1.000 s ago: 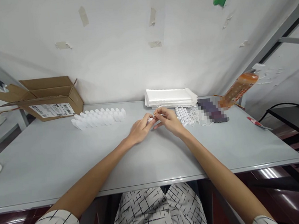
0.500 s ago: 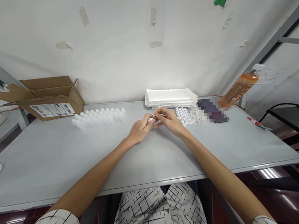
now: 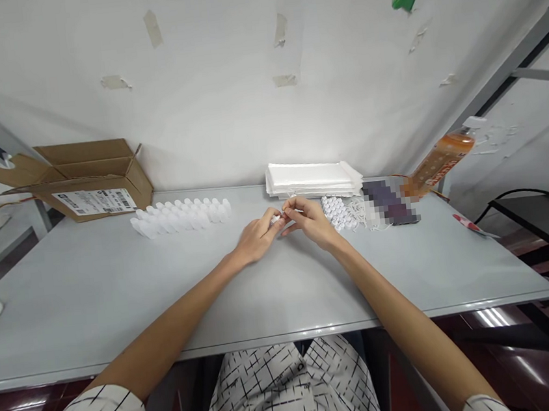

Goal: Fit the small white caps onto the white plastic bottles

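Observation:
Over the middle of the table, my left hand pinches a small white piece, mostly hidden by the fingers. My right hand meets it from the right, thumb and forefinger closed at the same spot; what they grip is too small to name. Just right of my right hand lies a cluster of small white caps, with a tangle of thin white strings beside it. Several translucent white bottles stand in rows to the left of my hands.
A stack of white flat packets lies against the wall, behind my hands. An open cardboard box stands at the back left of the grey table. On the right are a blurred dark object and an orange drink bottle.

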A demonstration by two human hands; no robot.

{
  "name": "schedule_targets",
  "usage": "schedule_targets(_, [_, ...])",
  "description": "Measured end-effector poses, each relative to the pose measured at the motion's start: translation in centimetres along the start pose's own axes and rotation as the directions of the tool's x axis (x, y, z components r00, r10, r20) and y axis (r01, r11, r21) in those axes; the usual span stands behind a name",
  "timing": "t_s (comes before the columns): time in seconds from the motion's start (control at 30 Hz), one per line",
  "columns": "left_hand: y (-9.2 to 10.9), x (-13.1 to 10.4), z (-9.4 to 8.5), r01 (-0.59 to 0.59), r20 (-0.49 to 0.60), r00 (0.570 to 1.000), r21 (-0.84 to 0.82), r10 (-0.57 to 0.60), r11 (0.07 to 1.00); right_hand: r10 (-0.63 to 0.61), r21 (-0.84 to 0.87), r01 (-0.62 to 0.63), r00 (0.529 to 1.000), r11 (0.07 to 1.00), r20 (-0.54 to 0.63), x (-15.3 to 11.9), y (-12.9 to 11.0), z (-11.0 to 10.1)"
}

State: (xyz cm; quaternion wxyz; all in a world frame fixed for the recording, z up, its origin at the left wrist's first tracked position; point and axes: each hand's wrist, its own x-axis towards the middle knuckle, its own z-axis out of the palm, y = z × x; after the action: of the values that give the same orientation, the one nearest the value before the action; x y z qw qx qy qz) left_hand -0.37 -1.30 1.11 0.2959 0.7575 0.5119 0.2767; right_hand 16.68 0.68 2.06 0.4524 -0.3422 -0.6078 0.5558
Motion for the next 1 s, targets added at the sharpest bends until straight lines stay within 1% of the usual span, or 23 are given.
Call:
schedule_targets(0.13, [-0.05,0.04,-0.04,-0.002,0.012,1.0,0.014,0.002,1.0,-0.014,-0.03,0.014,1.0,0.999,0.007,0.02,0.09,-0.12])
schedule_targets(0.37, [-0.07,0.03,-0.03,-0.008,0.018,1.0,0.021,0.008,1.0,-0.069,-0.132,0.069,0.998,0.989,0.003,-0.07,0.32,-0.06])
schedule_targets(0.67, [0.09,-0.06,-0.04,0.018,-0.017,1.0,-0.008,-0.018,1.0,-0.047,-0.071,0.044,0.998,0.996,-0.038,0.13,0.37,0.03])
schedule_targets(1.0, [-0.01,-0.08,0.07,0.007,-0.019,1.0,-0.014,-0.008,1.0,-0.072,-0.101,0.067,0.996,0.993,-0.053,0.0,0.44,0.36])
